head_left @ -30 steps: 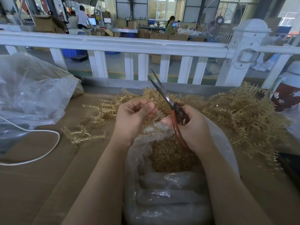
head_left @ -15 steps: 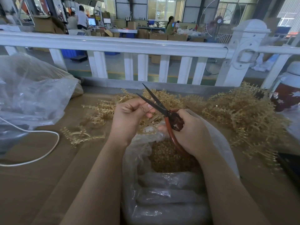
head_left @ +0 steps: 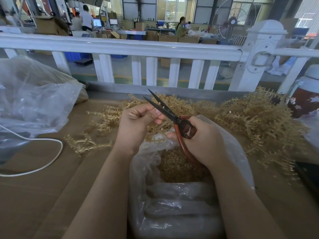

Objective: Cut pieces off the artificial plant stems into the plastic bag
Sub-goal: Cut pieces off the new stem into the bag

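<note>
Left hand [head_left: 138, 125] pinching a thin gold plastic plant stem [head_left: 159, 125] between the parted blades of red-handled black scissors [head_left: 170, 115]. Right hand [head_left: 200, 140] curled around the handles, above a clear plastic bag [head_left: 172, 204] of cut gold pieces on the brown counter [head_left: 43, 195].

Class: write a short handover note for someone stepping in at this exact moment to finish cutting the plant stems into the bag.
Left hand: pinches a gold stem over the bag.
Right hand: grips the scissors, blades open beside the stem.
Plastic bag: open below the hands, already holding many cut pieces.
Left to do: a large stem pile still lies uncut on the table.
</note>
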### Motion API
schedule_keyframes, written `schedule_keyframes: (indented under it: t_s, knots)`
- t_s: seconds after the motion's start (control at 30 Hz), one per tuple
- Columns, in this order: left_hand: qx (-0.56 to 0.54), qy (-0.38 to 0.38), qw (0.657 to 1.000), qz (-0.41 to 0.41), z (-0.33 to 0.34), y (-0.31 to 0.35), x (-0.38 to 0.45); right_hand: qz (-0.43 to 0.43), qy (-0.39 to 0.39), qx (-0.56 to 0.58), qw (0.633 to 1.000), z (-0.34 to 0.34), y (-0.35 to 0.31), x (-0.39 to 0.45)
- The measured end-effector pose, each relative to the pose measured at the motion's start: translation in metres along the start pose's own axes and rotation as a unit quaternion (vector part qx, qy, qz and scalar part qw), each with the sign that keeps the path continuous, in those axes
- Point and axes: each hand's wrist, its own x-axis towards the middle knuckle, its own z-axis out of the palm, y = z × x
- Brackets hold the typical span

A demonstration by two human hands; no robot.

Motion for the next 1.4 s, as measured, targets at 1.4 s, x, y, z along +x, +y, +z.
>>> schedule_keyframes:
  t_s: [1.4]
  knots:
    - [-0.002, -0.040, 0.999, 0.024, 0.0029, -0.0006, -0.0002, 0.001, -0.002, 0.036, 0.999, -0.0013, -0.0019, -0.0011]
